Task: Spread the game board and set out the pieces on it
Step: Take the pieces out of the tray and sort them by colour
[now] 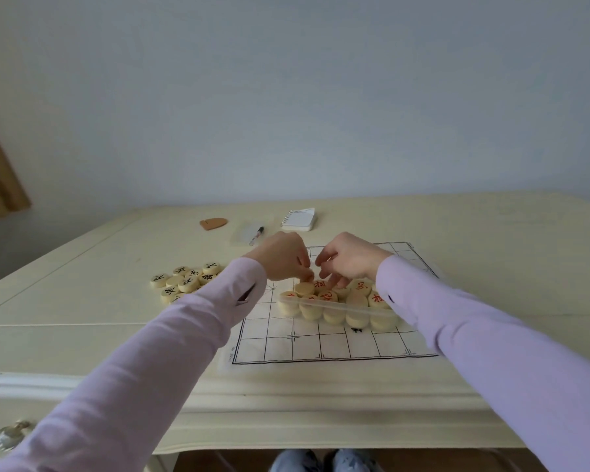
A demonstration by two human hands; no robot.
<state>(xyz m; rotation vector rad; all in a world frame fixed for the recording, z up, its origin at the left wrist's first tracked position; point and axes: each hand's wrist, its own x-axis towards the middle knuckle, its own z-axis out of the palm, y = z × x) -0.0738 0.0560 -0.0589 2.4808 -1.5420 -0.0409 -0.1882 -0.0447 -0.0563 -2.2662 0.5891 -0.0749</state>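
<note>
Lilac sleeves [171, 335] stretch forward; my left hand [283, 257] and right hand [348, 258] curl fingertips into red pieces [327, 296] in the clear tray [338, 305] mid game board [321, 345], can't tell either grip; black pieces [188, 281] heaped just left of it

Board [321, 349] is lying flat on the table [82, 335], centre of frame, slightly right. Tray [338, 306] is sitting on the board's middle, with the tray pieces [356, 298] packed inside it, some stacked above the rim. Loose pieces [188, 279] are lying in 1 cluster on the table, left of the board and apart from it.

Behind the board, toward the wall: notepad [299, 219] sitting centre, pen [257, 235] lying to its left, flat object [213, 223] lying further left.

Left hand [283, 258] and right hand [351, 258] are hanging side by side over the tray's far half, fingertips reaching down among the tray pieces. Drawer handle [9, 436] is showing at lower left, below the table edge.
</note>
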